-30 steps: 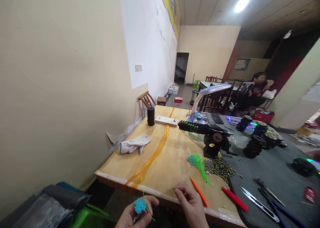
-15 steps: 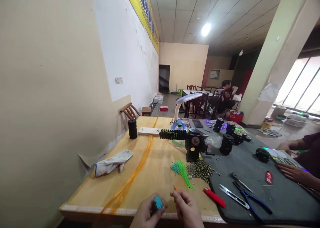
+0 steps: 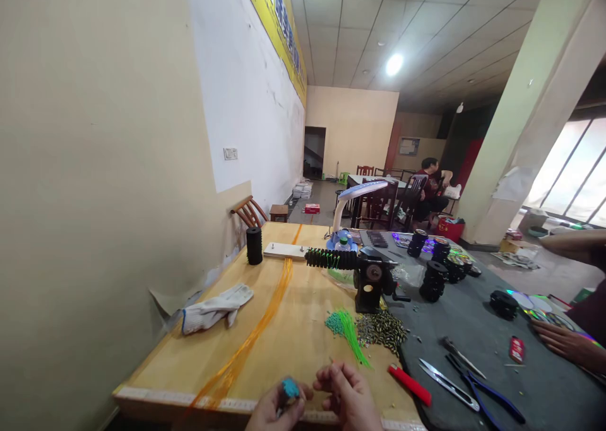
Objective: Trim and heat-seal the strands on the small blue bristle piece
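Turquoise bundle (image 3: 290, 389), just one, gripped in left hand (image 3: 277, 407) over wooden table (image 3: 175, 368); right hand (image 3: 348, 396) beside, half-curled, contents unclear; one desk lamp (image 3: 362, 191), one black cranked device (image 3: 372, 279); beige-and-white wall (image 3: 246, 103) alongside

Head-worn view, forward and down

1 turquoise cluster (image 3: 290, 388), held near.
Compact and lumpy, its bright face turned upward at the scene's near middle; underside mostly hidden.

Turquoise piece (image 3: 290, 389) blurred, perhaps part-hidden, pliers (image 3: 468, 375) cropped
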The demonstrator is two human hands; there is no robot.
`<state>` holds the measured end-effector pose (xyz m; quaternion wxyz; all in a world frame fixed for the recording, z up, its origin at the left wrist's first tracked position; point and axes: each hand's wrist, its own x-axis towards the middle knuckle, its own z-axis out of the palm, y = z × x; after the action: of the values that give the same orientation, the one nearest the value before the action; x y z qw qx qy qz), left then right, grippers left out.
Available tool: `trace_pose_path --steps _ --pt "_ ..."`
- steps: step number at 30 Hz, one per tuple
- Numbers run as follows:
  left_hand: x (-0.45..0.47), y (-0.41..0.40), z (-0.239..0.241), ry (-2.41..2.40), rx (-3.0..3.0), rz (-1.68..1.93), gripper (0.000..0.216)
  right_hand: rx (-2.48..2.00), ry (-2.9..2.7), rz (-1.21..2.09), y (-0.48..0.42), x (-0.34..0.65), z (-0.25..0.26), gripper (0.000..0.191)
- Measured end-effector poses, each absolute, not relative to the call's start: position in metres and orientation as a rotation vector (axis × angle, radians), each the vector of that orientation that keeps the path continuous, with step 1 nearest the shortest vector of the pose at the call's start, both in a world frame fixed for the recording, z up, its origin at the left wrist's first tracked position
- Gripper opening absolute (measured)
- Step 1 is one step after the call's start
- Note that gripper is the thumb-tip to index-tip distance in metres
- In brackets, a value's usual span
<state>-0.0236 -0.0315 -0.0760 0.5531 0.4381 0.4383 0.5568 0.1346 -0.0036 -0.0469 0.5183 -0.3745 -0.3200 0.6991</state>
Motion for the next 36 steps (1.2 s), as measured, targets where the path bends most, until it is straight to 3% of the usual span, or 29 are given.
trace_pose_path --steps 6,10,14,27,36 --pt "-0.023 -0.032 -0.068 0.938 0.653 1.144 0.05 -1.038 -1.11 1.685 -0.011 0.13 -0.051 0.056" --pt "-0.021 -0.035 -0.055 0.936 0.582 1.217 0.048 -1.123 -1.322 1.704 -0.017 0.124 -0.052 0.061" --pt "-0.02 -0.034 -0.053 0.972 0.456 1.254 0.06 -1.13 -1.406 1.718 -0.02 0.116 -0.054 0.064" --pt "-0.019 -0.027 -0.046 0.998 0.211 1.287 0.07 -1.058 -1.407 1.771 -0.016 0.107 -0.069 0.056" --pt "-0.022 -0.025 -0.052 0.983 0.201 1.284 0.059 -0.978 -1.344 1.705 -0.014 0.095 -0.075 0.055"
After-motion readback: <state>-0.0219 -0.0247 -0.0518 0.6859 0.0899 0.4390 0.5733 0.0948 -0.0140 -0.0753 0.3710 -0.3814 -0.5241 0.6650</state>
